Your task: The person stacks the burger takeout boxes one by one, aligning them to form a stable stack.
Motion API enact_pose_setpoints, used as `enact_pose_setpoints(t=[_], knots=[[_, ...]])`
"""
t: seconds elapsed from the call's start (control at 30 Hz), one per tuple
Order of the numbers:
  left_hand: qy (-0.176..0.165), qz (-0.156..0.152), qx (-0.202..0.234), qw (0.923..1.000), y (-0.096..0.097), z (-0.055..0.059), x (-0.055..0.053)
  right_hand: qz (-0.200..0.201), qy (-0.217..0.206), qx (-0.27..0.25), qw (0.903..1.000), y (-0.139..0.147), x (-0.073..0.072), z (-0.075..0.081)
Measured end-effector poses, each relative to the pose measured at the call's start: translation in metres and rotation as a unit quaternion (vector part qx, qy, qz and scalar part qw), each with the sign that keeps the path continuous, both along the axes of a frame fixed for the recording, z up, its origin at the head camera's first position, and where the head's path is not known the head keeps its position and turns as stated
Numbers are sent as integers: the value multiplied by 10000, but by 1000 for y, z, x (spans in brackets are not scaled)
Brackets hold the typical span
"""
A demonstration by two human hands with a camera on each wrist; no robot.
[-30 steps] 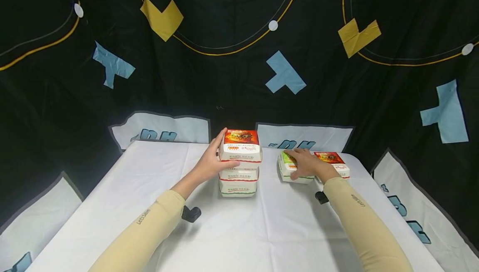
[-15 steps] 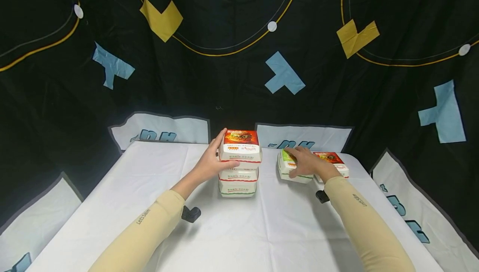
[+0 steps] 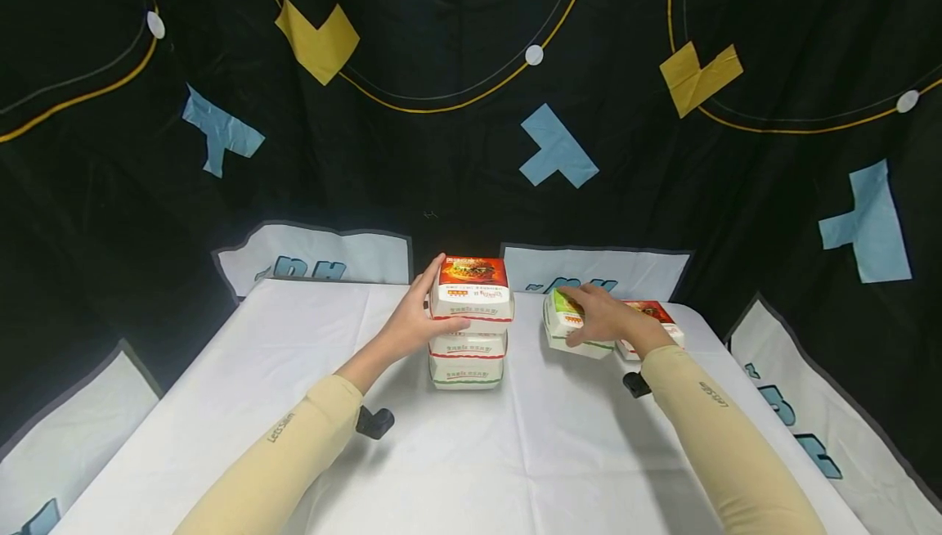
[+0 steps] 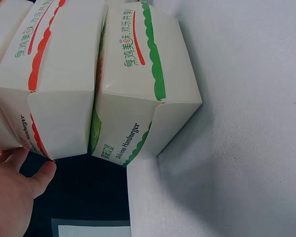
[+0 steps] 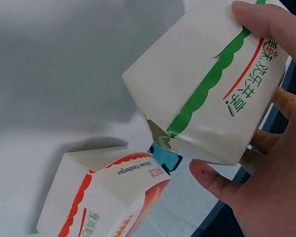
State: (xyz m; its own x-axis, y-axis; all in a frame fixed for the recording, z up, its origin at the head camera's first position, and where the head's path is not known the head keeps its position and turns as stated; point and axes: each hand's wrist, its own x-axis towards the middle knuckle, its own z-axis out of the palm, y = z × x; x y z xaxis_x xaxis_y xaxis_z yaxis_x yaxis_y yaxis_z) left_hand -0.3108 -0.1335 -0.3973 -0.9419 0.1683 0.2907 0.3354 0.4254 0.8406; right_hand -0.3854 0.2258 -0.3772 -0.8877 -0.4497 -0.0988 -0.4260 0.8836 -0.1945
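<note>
My left hand (image 3: 415, 318) holds the left side of the top red-lidded hamburger box (image 3: 473, 289), thumb across its front. That box tops a stack of three; below are a red-edged box (image 4: 64, 64) and a green-edged box (image 4: 138, 64) at the bottom. My right hand (image 3: 607, 318) grips a green-lidded hamburger box (image 3: 559, 330), tilted and raised off the table. In the right wrist view, the thumb presses one side of this box (image 5: 197, 84) and the fingers lie along the other.
Another red-lidded hamburger box (image 3: 655, 312) stands on the table right behind my right hand, partly hidden by it. A white cloth covers the table (image 3: 471, 461). A black curtain (image 3: 441, 167) with taped shapes hangs behind the far edge.
My right hand has lifted the green-lidded hamburger box a little, and it now tilts. The left hand and the stack keep their place.
</note>
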Motion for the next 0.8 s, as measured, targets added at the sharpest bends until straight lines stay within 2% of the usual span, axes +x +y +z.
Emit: enact_pose_setpoints(t=[0.47,0.8], knots=[[36,-61,74,9999,0,1,1,112,332,7,9994,-1,6,14],[32,-51,67,10000,-1,0,1,139,250,-141,9995,-3,7,21]])
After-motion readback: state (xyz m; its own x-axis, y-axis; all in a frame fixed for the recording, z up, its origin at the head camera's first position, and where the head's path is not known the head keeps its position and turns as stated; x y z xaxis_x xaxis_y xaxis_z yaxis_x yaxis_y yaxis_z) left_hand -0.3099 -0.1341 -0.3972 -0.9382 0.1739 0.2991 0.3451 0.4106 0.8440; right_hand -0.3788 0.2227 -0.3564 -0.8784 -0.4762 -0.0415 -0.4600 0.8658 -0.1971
